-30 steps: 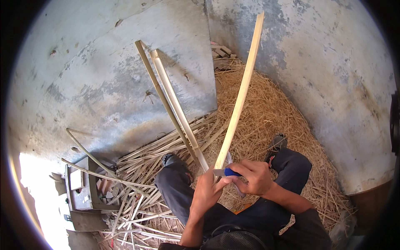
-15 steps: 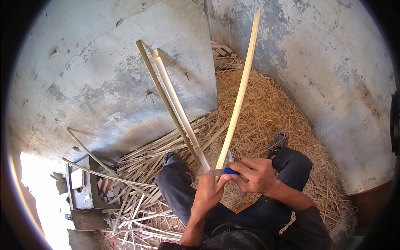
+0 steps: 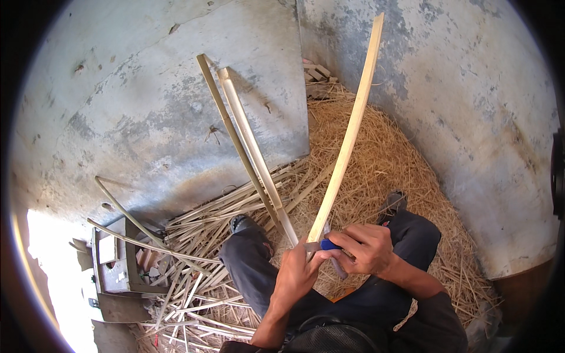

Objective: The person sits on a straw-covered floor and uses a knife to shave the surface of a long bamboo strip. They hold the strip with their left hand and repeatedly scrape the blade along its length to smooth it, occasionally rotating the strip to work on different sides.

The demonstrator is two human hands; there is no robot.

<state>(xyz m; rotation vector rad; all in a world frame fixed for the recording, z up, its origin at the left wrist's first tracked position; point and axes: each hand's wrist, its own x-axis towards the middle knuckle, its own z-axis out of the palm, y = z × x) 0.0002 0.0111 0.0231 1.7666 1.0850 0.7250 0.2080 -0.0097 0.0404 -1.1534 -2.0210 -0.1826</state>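
Observation:
My left hand (image 3: 294,272) is closed around the lower end of a long, pale bamboo strip (image 3: 352,129), which slants up and away to the right. In my right hand (image 3: 366,252) is a knife with a blue handle (image 3: 329,244). Its short blade (image 3: 313,247) points left and lies across the strip's lower end, close to my left thumb. Both hands meet above my lap, nearly touching. A greyish rod-like thing (image 3: 339,269) shows partly beneath my right hand; I cannot make out what it is.
Two bamboo lengths, one darker (image 3: 234,136) and one paler (image 3: 252,141), lean on the worn wall (image 3: 147,106). Split strips (image 3: 194,235) lie heaped at the left, beside an open box (image 3: 118,265). Thin shavings (image 3: 406,153) cover the floor around my feet.
The bamboo strip's far end has swung slightly right. My hands and the knife have shifted a little to the right, the blade still at the strip's lower end.

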